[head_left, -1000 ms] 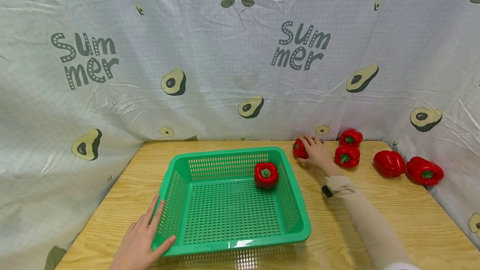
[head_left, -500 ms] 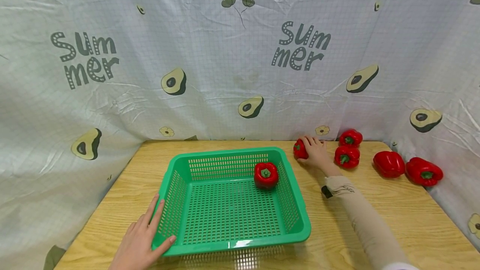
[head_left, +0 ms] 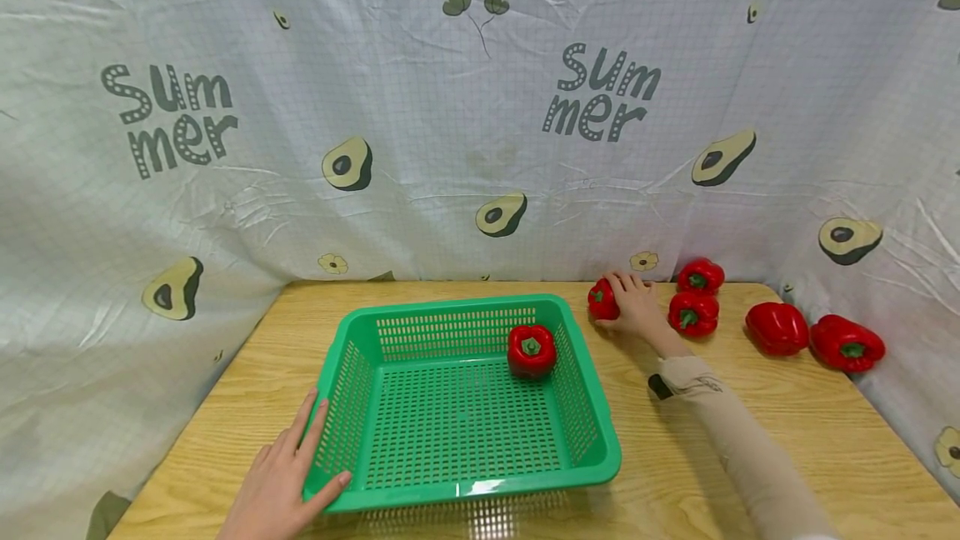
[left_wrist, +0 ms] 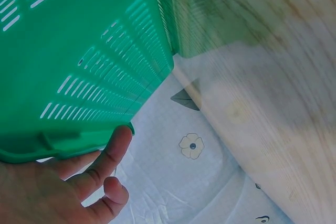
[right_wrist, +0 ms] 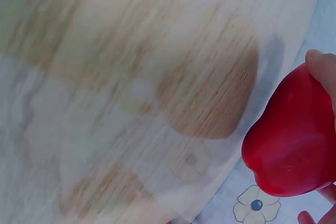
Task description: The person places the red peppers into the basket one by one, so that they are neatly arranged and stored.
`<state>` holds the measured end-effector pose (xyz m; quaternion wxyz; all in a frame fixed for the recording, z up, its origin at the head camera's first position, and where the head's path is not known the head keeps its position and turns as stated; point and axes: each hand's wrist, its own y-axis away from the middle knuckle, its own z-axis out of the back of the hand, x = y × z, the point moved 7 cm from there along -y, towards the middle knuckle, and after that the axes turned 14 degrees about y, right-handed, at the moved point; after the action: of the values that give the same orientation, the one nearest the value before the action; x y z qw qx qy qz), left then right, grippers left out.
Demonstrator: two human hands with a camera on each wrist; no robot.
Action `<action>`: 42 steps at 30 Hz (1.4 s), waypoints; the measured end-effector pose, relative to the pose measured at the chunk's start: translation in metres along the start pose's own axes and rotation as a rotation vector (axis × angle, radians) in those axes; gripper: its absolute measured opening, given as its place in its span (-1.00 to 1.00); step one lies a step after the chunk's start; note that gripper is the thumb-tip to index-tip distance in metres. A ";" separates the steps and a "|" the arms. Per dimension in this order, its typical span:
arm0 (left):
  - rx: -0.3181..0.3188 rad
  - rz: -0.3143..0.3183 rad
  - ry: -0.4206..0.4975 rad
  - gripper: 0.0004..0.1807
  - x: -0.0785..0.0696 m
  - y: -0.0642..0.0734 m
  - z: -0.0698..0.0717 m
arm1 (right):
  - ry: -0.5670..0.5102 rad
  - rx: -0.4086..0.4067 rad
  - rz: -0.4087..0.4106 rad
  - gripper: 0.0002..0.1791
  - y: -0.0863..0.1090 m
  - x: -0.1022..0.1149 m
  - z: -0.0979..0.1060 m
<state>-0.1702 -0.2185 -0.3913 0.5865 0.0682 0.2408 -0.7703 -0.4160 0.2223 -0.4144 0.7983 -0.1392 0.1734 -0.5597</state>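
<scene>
In the head view my right hand (head_left: 632,302) grips a red bell pepper (head_left: 602,300) near the table's back edge, right of the green basket. The right wrist view shows this pepper (right_wrist: 294,135) between the thumb and fingers, with a shadow on the wood beside it. My left hand (head_left: 281,473) rests at the front left corner of the green plastic basket (head_left: 465,500), fingers extended along the rim and thumb over the corner. In the left wrist view, fingertips (left_wrist: 122,135) touch the basket's rim. Another red bell pepper (head_left: 532,352) sits inside the basket, stem up.
Right of my right hand lie two more bell peppers, a front one (head_left: 693,312) and a back one (head_left: 701,275). Farther right are another pepper (head_left: 777,328) and a pepper beside it (head_left: 847,343). A printed cloth (head_left: 420,107) hangs behind the wooden table (head_left: 247,373).
My right hand and the bell pepper it grips have shifted very slightly to the right. The left hand and the basket have stayed in place.
</scene>
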 end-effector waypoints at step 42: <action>0.006 0.009 0.018 -0.05 0.000 0.000 0.000 | -0.085 -0.311 0.213 -0.07 0.053 0.052 0.084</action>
<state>-0.1705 -0.2182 -0.3914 0.5874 0.0778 0.2437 -0.7678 -0.3181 0.1935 -0.3670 0.8286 -0.2652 0.2376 -0.4320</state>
